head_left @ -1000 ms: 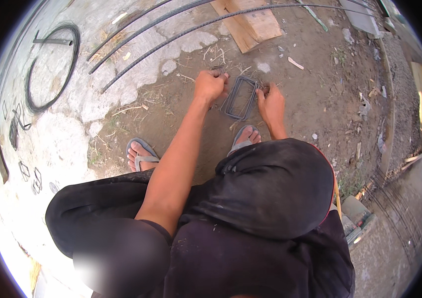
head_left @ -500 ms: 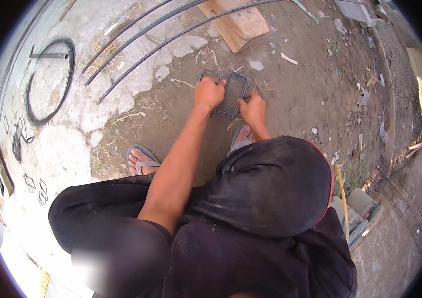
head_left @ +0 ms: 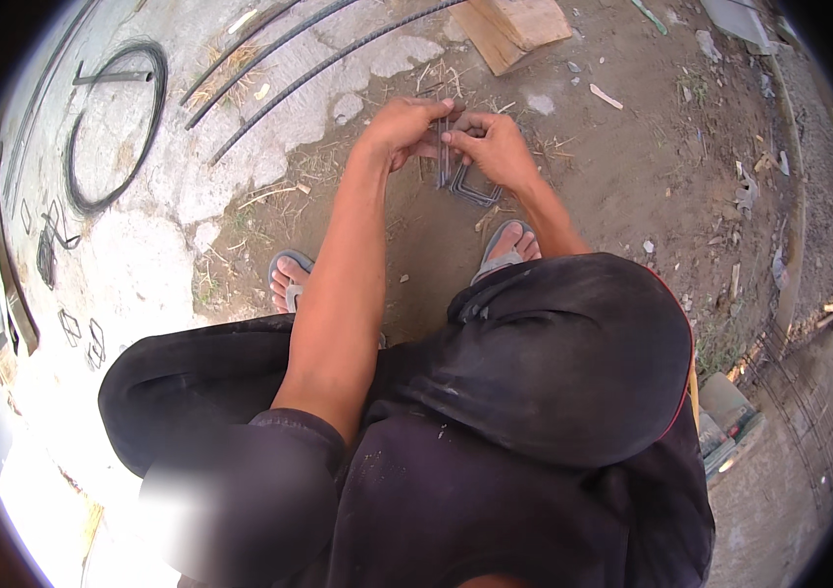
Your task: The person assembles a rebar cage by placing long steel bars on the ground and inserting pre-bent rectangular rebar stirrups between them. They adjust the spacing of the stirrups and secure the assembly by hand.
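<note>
Broadly, brown earth (head_left: 612,186) spreads beneath both hands and off past the right one, while a pale concrete slab (head_left: 137,260), broken at its edge, takes up the ground left of the left hand. Ribbed steel bars (head_left: 271,107) run beyond and left of that hand, roughly side by side, and their place well apart from the fingers probably leaves elbow room. Farther left of it, a wire coil (head_left: 161,113) rests on the slab, its loop seemingly laid flat so that it sits steady. Beyond the right hand lies a wooden block (head_left: 519,27), out of its touch. Sandalled feet (head_left: 514,235) are planted apart on the near side of the hands, likely to balance the crouch. The left hand (head_left: 408,129) appears closed, thumb above and fingers below, on the upright stirrups (head_left: 443,171), bent steel wire held on edge between both hands. The right hand (head_left: 495,147) pinches these wires between thumb and forefinger, a grip that seems to hold their sides together. Just under its fingers shows a slanting stirrup (head_left: 476,199); whether it touches the earth or hangs, I cannot tell. Dry twigs (head_left: 274,193) lie scattered left of the left hand.
</note>
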